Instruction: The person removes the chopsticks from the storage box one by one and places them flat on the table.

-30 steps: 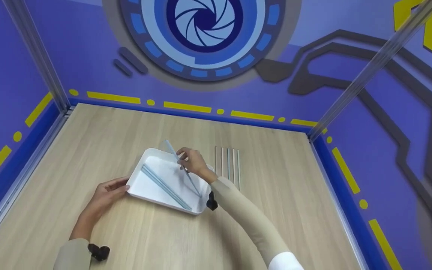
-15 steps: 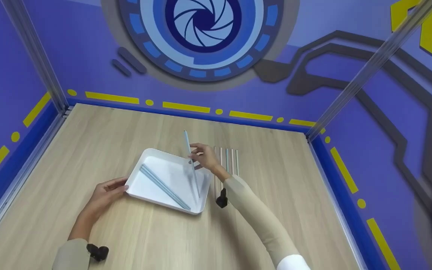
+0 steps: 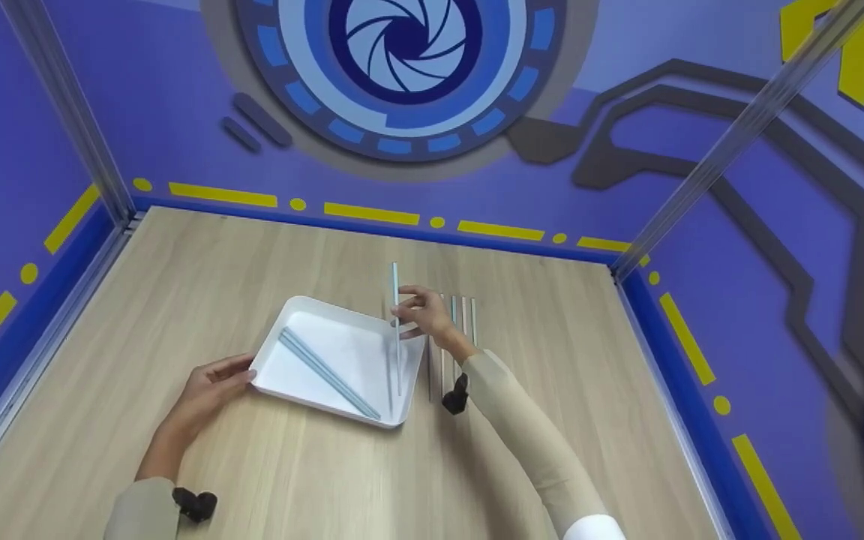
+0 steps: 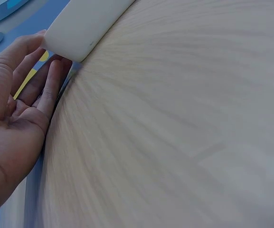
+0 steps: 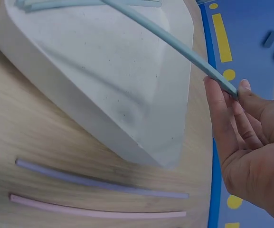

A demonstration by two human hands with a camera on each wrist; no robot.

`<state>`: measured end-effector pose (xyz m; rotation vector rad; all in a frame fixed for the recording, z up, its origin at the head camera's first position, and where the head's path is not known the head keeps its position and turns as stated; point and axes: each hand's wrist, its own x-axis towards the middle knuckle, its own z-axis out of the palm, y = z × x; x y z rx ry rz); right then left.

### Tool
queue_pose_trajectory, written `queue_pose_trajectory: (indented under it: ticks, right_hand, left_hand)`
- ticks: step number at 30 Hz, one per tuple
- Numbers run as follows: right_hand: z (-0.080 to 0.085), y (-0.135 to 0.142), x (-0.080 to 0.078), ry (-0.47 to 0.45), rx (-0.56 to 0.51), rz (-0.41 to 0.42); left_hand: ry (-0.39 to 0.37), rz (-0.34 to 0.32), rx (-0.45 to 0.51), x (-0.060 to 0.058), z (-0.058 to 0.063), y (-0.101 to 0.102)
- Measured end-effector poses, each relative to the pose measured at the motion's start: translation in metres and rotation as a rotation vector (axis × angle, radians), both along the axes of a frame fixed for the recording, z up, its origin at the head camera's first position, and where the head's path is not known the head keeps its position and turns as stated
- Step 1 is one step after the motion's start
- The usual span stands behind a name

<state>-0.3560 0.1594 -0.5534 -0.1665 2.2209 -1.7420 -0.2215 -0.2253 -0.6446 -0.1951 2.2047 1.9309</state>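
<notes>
A: Appearance of the item in hand?

B: One pale blue stick point(image 3: 399, 356), slim and straight, plain in colour. In the head view its upper end looks thicker than its lower. Position: over the right part of the white tray point(image 3: 349, 341), pinched between the thumb and fingers of the right hand point(image 3: 426, 311).

A: And the left hand point(image 3: 212, 382)?

B: Gripping the tray at its near left corner, thumb at the rim.

A: Surroundings?

B: Inside the tray, a bundle of blue sticks point(image 3: 331, 373) lies diagonally, from the left side to the near edge. Right of the tray, a row of sticks point(image 3: 465, 311) lies roughly parallel on the wood-grain counter point(image 3: 312, 472). The right wrist view shows a lilac stick point(image 5: 99, 184) and a pink stick point(image 5: 99, 212) just beside the tray.

A: Obstructions?

B: The right hand and beige sleeve point(image 3: 529, 439) hide part of the row; exact count uncertain.

A: Long axis of the held stick?

B: Steep, nearly vertical in the head view, at an angle to the bundle. Upper end points up and toward the tray's far side; lower end points down inside the tray, near its right wall. Contact with the tray floor: cannot tell.
</notes>
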Motion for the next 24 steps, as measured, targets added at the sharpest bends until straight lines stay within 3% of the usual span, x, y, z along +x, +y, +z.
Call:
queue_pose_trajectory:
  ticks: [7, 16, 24]
  right_hand:
    - [0.001, 0.016, 0.001, -0.039, -0.018, -0.046]
    - [0.002, 0.042, -0.001, -0.02, 0.054, -0.081]
    - [0.003, 0.078, -0.003, -0.031, 0.12, -0.186]
  left_hand:
    - [0.005, 0.008, 0.006, 0.0, -0.001, 0.001]
    - [0.025, -0.012, 0.029, 0.0, -0.002, 0.0]
    - [0.024, -0.005, 0.005, 0.0, -0.002, -0.001]
